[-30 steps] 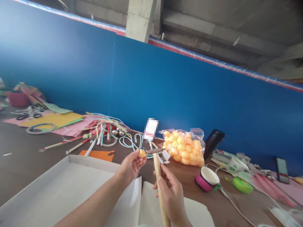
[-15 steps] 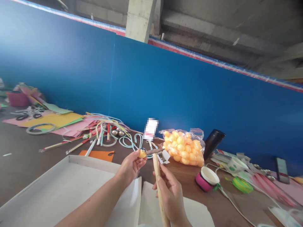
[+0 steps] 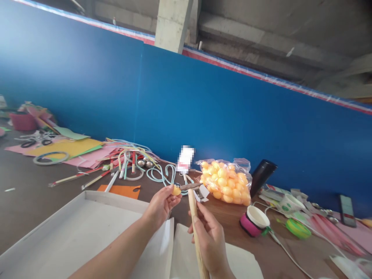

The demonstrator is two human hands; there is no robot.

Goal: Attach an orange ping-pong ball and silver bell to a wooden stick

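Between the fingertips of my left hand (image 3: 162,205) is a small yellow ball (image 3: 176,190) with a shiny dark, metallic-looking top. My right hand (image 3: 210,236) is wrapped round the pale wooden handle of a hammer (image 3: 193,209), held upright. Its slim dark head lies crosswise at the top, one end right at the ball; whether they touch I cannot tell. Behind the head is a small open white box (image 3: 202,193) with small items inside. Below my hands are a large white tray (image 3: 84,197) and a white lid-like piece (image 3: 241,257).
A clear bag of orange balls (image 3: 225,182) stands beside a black cylinder (image 3: 263,176). Right of it are a pink-banded cup (image 3: 254,221), green tape (image 3: 298,228), a cable and a phone (image 3: 347,209). Cords, silver bells (image 3: 145,162) and coloured paper (image 3: 78,148) lie left. A blue partition (image 3: 232,112) rises behind.
The yellow ball is turned slightly in my left fingers, so less of its shiny top shows. My right hand and the hammer hold nearly the same place.
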